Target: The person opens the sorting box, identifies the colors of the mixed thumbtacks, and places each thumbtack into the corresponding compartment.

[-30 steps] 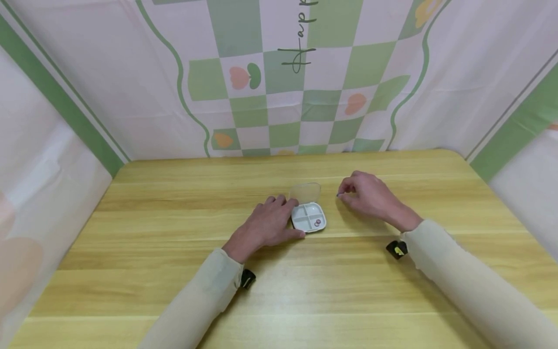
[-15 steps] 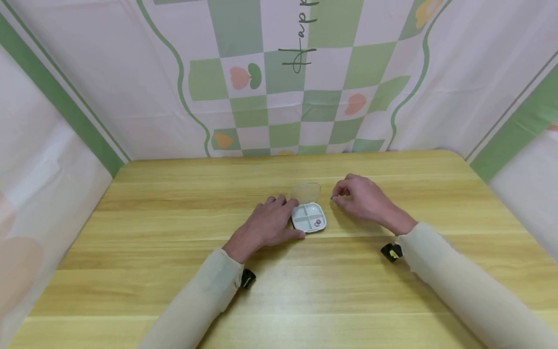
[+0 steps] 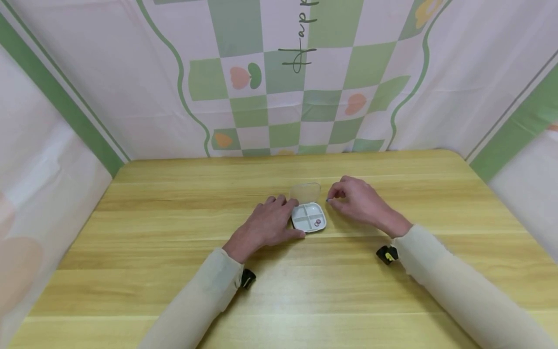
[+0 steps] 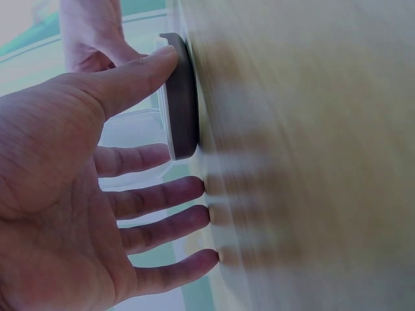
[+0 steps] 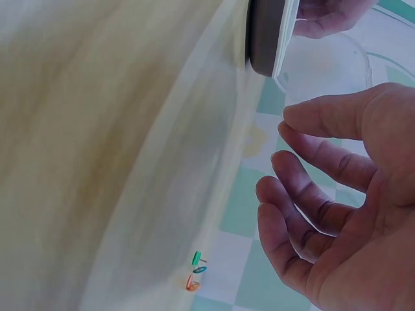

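Note:
A white pill box with a dark base and four-part inside lies mid-table, its clear lid raised at the back. Two small pinkish round pieces lie in its near right compartment. My left hand holds the box from the left, thumb at the front edge and index finger at the back corner; the other fingertips touch the table. Just right of the box, my right hand pinches a tiny blue piece between thumb and index finger. In the right wrist view the fingers hide that piece.
In the right wrist view, a green tack-like piece, a blue one and an orange one lie on the wooden table. A checked curtain hangs behind the table's far edge.
My right hand has moved left and slightly nearer, bringing the tiny blue piece close to the pill box. The left hand and the box have stayed in place.

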Motion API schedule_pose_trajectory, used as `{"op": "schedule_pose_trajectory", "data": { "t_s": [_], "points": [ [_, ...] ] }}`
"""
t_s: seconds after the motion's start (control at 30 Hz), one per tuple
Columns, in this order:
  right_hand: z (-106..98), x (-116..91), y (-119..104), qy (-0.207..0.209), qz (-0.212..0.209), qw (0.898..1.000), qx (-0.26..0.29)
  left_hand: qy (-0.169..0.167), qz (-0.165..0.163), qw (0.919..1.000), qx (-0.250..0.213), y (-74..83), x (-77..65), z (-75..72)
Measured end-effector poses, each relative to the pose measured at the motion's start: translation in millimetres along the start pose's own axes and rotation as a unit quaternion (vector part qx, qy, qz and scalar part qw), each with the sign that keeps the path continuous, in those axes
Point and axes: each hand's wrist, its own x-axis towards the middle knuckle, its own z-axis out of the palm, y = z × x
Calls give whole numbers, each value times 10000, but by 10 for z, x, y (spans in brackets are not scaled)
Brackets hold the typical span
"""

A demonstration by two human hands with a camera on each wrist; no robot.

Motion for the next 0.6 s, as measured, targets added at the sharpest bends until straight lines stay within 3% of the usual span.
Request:
{"op": "schedule_pose_trajectory", "data": {
  "t_s": [0.6],
  "points": [
    [58,15,-122,17,-183,9998,62,-90,-57,9999,-17,6,8,-17]
  ]
}}
